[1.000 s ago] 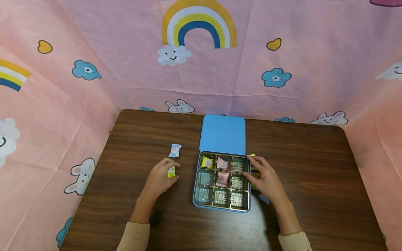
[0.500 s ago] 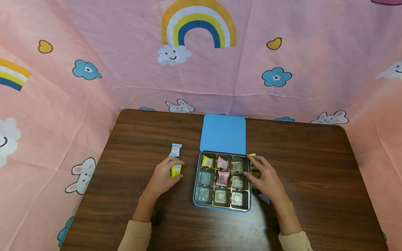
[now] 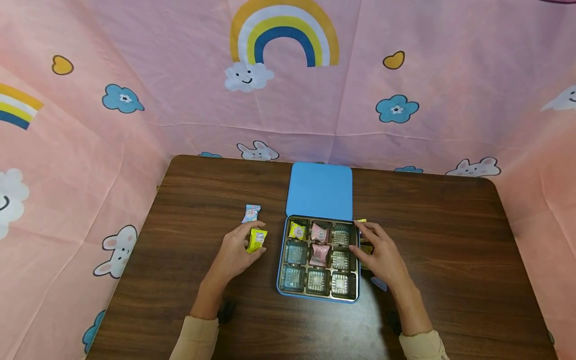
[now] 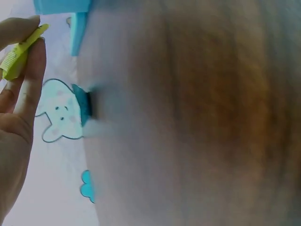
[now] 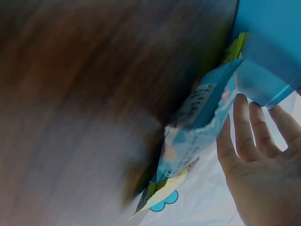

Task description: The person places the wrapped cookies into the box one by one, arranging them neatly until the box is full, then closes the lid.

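My left hand (image 3: 231, 252) pinches a yellow wrapped candy (image 3: 257, 240) between thumb and fingers, left of the blue tin (image 3: 280, 272). In the left wrist view this candy (image 4: 18, 61) is held above the table. The tin stands with its lid folded back, and its inner tray has several square compartments. A yellow candy (image 3: 297, 231) lies in the far left one, a pink candy (image 3: 319, 233) beside it in the far middle, and another pink candy (image 3: 320, 255) in the centre. My right hand (image 3: 382, 255) touches the tin's right rim, fingers extended; its fingertips (image 5: 257, 107) meet the blue wall.
A blue wrapped candy (image 3: 251, 213) lies beyond my left hand. Right of the tin, partly hidden under my right hand, are yellow wrappers and a blue one (image 3: 379, 284); the blue wrapper (image 5: 197, 117) looms close in the right wrist view. The lid (image 3: 319, 190) reaches toward the table's far edge.
My left hand has shifted slightly right toward the tin, bringing the yellow candy up and right, with more of its label showing. My right hand keeps its place at the rim.
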`<state>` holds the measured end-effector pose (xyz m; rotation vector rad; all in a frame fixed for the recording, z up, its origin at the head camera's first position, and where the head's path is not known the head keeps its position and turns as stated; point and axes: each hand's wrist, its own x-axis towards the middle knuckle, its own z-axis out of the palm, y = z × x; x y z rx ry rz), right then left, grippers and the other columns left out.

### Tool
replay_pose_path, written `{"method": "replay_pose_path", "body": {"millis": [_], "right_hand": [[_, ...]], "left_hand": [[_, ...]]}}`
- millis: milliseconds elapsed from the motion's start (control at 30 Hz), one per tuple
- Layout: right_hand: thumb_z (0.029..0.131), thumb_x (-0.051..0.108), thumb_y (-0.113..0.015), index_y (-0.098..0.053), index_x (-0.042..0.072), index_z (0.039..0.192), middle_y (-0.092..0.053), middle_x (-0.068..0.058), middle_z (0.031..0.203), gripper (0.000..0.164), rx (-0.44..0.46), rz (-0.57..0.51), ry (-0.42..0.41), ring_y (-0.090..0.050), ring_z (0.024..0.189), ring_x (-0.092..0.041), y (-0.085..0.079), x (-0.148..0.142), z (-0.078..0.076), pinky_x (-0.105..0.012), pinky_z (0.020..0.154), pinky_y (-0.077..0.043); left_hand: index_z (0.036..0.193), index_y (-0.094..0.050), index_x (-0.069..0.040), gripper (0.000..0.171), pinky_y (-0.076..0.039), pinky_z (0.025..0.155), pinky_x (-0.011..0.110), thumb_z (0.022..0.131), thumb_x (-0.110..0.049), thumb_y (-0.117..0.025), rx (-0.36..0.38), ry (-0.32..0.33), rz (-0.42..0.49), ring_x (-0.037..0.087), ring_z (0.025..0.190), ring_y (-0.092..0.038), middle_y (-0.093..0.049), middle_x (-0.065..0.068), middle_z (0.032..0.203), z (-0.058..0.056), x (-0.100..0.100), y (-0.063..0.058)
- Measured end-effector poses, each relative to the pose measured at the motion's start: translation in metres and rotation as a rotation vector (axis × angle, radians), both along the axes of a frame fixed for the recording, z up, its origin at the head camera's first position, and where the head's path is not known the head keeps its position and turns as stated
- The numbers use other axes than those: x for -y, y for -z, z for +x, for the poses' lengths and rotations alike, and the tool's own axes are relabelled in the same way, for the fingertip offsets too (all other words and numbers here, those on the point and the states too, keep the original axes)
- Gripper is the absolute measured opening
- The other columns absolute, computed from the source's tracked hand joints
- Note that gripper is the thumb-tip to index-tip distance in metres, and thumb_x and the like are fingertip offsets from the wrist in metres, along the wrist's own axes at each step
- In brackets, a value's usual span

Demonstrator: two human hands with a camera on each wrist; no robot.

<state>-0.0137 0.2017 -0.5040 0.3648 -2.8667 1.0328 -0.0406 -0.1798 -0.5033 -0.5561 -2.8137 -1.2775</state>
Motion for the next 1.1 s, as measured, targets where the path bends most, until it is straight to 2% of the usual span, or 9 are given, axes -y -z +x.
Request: {"method": "replay_pose_path", "body": {"millis": [167,267,367,467,700,900,1100], "right_hand": [[0.085,0.022,-0.081,-0.053,0.008,0.145,-0.055,-0.01,0.13,0.068,-0.017,-0.012,0.002,-0.065,0.096,-0.027,0.0,0.0,0.0,-0.043,0.07,-0.053],[0.085,0.022,-0.081,-0.053,0.008,0.145,-0.055,-0.01,0.131,0.068,-0.019,-0.015,0.004,-0.064,0.096,-0.027,0.0,0.001,0.0,-0.042,0.069,-0.052],[0.085,0.023,-0.081,-0.052,0.009,0.145,-0.054,-0.009,0.131,0.068,-0.018,-0.013,0.005,-0.063,0.096,-0.026,0.001,0.001,0.0,-0.041,0.068,-0.051],[0.086,0.023,-0.08,-0.052,0.009,0.145,-0.054,-0.009,0.131,0.067,-0.024,-0.008,0.001,-0.063,0.095,-0.025,0.002,0.0,0.0,-0.041,0.068,-0.051],[0.085,0.022,-0.081,-0.053,0.008,0.144,-0.055,-0.009,0.13,0.067,-0.032,-0.007,-0.005,-0.064,0.095,-0.026,0.003,0.0,-0.001,-0.042,0.069,-0.052],[0.085,0.022,-0.081,-0.053,0.008,0.145,-0.055,-0.009,0.13,0.067,-0.021,-0.01,0.003,-0.064,0.096,-0.027,0.003,0.0,-0.001,-0.044,0.072,-0.052],[0.086,0.022,-0.081,-0.052,0.008,0.145,-0.055,-0.009,0.131,0.067,-0.01,-0.021,0.001,-0.065,0.096,-0.027,0.003,0.0,-0.001,-0.045,0.072,-0.053]], "left_hand": [[0.12,-0.062,-0.014,0.058,-0.05,0.052,0.023,0.07,-0.004,-0.09,0.018,0.022,0.04,0.008,0.058,-0.058,-0.07,0.007,0.1,0.002,-0.005,-0.008],[0.114,-0.064,-0.015,0.052,-0.052,0.053,0.023,0.071,-0.002,-0.089,0.015,0.052,0.084,0.009,0.065,-0.06,-0.069,0.004,0.101,0.002,-0.007,-0.011],[0.115,-0.065,-0.016,0.051,-0.055,0.06,0.024,0.072,0.0,-0.088,0.013,0.085,0.12,0.013,0.081,-0.062,-0.067,0.001,0.108,0.002,-0.009,-0.012],[0.117,-0.066,-0.016,0.052,-0.057,0.065,0.025,0.072,-0.001,-0.088,-0.01,0.108,0.109,0.014,0.091,-0.062,-0.064,-0.003,0.111,0.001,-0.01,-0.013],[0.128,-0.066,-0.015,0.058,-0.054,0.067,0.028,0.075,-0.004,-0.087,-0.089,0.166,0.061,0.011,0.089,-0.057,-0.06,-0.004,0.111,-0.001,-0.017,-0.022],[0.135,-0.06,-0.014,0.066,-0.055,0.073,0.03,0.075,-0.002,-0.085,-0.078,0.201,0.058,0.012,0.09,-0.057,-0.061,-0.003,0.111,-0.006,-0.029,-0.027],[0.132,-0.06,-0.012,0.063,-0.052,0.071,0.031,0.075,-0.001,-0.085,-0.079,0.224,0.07,0.012,0.085,-0.054,-0.061,-0.004,0.11,-0.009,-0.042,-0.027]]}}
